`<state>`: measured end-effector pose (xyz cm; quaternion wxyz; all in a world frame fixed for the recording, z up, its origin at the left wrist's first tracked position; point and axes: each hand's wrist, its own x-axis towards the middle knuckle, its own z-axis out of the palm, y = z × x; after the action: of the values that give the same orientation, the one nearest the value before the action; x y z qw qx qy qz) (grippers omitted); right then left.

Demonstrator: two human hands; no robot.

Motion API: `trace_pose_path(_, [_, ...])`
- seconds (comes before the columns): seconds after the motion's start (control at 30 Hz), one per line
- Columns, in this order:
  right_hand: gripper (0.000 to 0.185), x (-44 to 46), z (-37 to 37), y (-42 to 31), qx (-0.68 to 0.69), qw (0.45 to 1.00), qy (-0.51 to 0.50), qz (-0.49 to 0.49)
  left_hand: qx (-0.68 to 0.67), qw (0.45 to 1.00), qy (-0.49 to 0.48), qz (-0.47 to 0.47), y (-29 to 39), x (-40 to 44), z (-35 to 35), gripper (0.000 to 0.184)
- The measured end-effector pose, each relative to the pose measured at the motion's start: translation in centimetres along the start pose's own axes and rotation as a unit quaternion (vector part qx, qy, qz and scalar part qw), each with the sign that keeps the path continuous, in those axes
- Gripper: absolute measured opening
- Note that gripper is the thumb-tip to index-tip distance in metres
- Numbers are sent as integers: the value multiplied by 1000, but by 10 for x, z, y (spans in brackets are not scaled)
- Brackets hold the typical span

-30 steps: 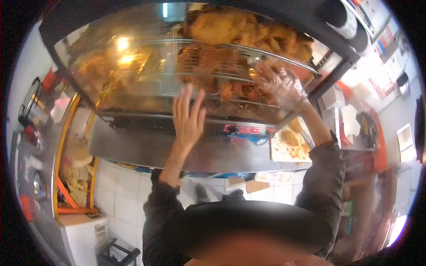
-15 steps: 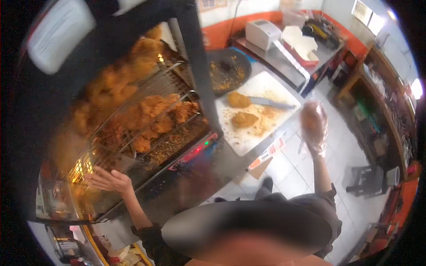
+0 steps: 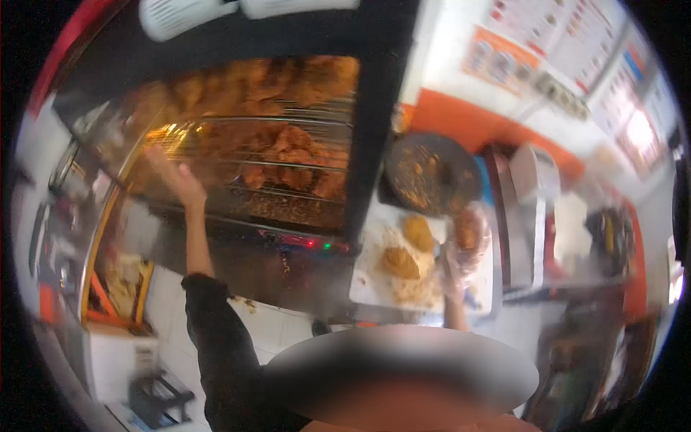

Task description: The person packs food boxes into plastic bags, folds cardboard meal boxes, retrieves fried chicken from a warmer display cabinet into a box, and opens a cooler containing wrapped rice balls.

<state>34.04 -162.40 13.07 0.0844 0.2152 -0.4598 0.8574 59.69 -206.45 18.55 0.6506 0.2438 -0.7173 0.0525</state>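
My right hand (image 3: 464,248), in a clear plastic glove, holds a brown fried piece (image 3: 470,232) over the right part of a white cutting board (image 3: 367,284). Two golden fried pieces (image 3: 399,263) lie on that board among crumbs, just left of the hand. My left hand (image 3: 176,176) is bare and blurred, raised at the left part of a glass-fronted warming cabinet (image 3: 389,86), with fingers stretched out and nothing visible in it. Inside the cabinet, reddish fried pieces (image 3: 291,155) lie on wire racks, with more pieces on the level above.
A dark round pan (image 3: 432,173) with crumbs stands behind the board. To its right are a white machine (image 3: 534,173) and an open paper box (image 3: 570,223). A dark stool (image 3: 160,397) stands on the tiled floor at lower left.
The view has swung round. My right hand has come out of the cabinet with a fried piece and moved over the board. My left hand stays raised by the cabinet, fingers spread.
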Motion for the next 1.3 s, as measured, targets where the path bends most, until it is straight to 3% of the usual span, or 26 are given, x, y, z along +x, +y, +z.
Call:
trace_pose_path(0.07, [42, 11, 53, -3, -10, 997, -65, -42, -2, 1000, 22, 2, 10, 0, -1, 56])
trace_pose_path(0.1, [43, 22, 69, 4, -209, 960, -73, -172, 17, 1000, 11, -3, 11, 2, -1, 59])
trace_pose_path(0.17, [44, 40, 107, 12, -381, 869, -74, -309, 2, 999, 19, -37, 12, 1, 2, 62])
trace_pose_path(0.3, [44, 40, 172, 6, -331, 875, -12, -352, 3, 999, 36, -39, 11, 1, 4, 63])
trace_pose_path(0.37, [48, 40, 187, 24, -171, 933, 58, -310, -14, 999, 33, -30, 7, 1, 5, 63])
trace_pose_path(0.4, [58, 39, 182, 37, -153, 938, 54, -308, -10, 999, 45, -26, 5, 1, 5, 63])
trace_pose_path(0.47, [60, 40, 182, 50, 38, 966, 24, -255, -15, 999, 31, -41, 2, -1, 7, 64])
trace_pose_path(1.0, [54, 21, 181, 51, 63, 980, 7, -190, -15, 999, 26, -44, 14, -5, 8, 65])
trace_pose_path(1.3, [51, 38, 183, 36, 48, 984, -12, -173, -39, 999, -7, -20, 116, -33, 28, 63])
